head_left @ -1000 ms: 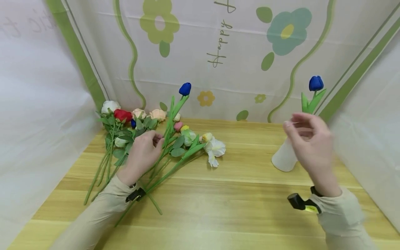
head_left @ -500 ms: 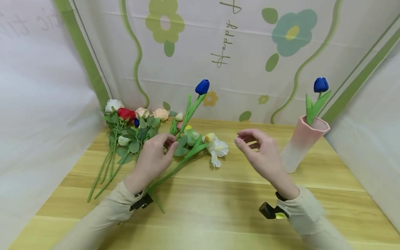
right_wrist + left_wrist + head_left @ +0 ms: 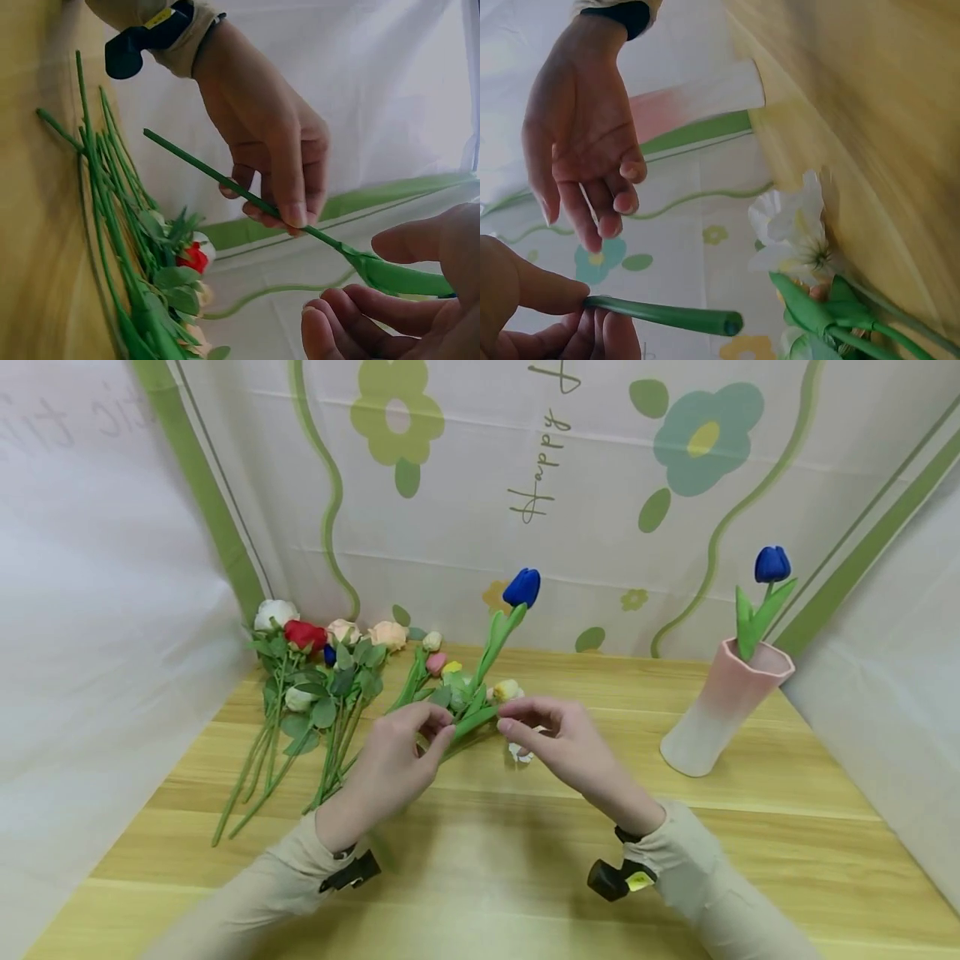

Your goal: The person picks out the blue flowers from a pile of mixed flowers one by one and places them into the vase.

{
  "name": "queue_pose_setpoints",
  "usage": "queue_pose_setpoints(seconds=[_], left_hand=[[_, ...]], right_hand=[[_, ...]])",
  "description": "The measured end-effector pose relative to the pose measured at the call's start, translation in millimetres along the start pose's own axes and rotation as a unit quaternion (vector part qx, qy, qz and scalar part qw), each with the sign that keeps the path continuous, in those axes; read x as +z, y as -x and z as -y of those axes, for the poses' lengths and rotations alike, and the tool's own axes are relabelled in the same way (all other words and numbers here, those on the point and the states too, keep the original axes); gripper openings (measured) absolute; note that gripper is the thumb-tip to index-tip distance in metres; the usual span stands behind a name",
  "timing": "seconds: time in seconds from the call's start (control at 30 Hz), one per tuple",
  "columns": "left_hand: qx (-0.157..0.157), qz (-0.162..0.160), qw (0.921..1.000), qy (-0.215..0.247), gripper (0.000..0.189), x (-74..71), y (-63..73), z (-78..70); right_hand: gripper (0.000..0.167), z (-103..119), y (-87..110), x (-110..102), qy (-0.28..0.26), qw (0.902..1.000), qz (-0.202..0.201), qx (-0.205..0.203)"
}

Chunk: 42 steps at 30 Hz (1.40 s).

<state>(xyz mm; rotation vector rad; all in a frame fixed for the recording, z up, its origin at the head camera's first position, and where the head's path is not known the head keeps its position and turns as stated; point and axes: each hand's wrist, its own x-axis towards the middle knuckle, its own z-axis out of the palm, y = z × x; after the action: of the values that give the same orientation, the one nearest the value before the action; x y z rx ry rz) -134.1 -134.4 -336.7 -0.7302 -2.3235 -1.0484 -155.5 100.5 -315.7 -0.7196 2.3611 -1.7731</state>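
Note:
My left hand pinches the green stem of a blue tulip between thumb and fingers, holding it raised over the loose flowers. In the right wrist view the bare stem runs back past those fingertips to its cut end. My right hand is beside the tulip; its parted thumb and fingers lie around the leaves without gripping. Another blue tulip stands in a pink-and-white vase at the right of the table.
Artificial flowers lie on the wooden table at the left: a red rose, a white rose, peach roses and green stems. A white flower lies near my right hand. Printed cloth hangs behind.
My right hand has moved left, away from the vase, to beside the held tulip. My left hand has carried that tulip to the right.

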Motion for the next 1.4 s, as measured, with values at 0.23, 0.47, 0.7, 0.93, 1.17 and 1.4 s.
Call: queue_pose_setpoints(seconds=[0.23,0.47,0.7,0.93,1.17,1.4], left_hand=[[0.004,0.020,0.9998,0.006,0.007,11.0,5.3,-5.3],[0.020,0.020,0.9995,0.011,0.007,13.7,6.7,-11.7],[0.026,0.024,0.9992,0.017,0.006,15.9,8.7,-15.2],[0.033,0.020,0.9993,-0.002,0.008,18.6,12.1,-14.3],[0.028,0.024,0.9993,-0.006,0.007,22.0,13.6,-14.8],[0.019,0.040,0.9990,-0.009,0.006,24.6,14.4,-13.7]], right_hand=[[0.022,-8.4,2.2,8.0,-0.053,0.9977,0.035,0.023],[0.020,-12.5,1.8,13.5,-0.065,0.9969,0.045,0.002],[0.015,-17.4,3.2,17.7,-0.069,0.9970,0.033,-0.009],[0.014,-20.9,2.8,22.4,-0.079,0.9963,0.032,-0.008],[0.014,-21.7,4.1,22.2,-0.075,0.9969,0.022,-0.007],[0.012,-22.8,3.8,22.0,-0.074,0.9971,0.014,-0.005]])
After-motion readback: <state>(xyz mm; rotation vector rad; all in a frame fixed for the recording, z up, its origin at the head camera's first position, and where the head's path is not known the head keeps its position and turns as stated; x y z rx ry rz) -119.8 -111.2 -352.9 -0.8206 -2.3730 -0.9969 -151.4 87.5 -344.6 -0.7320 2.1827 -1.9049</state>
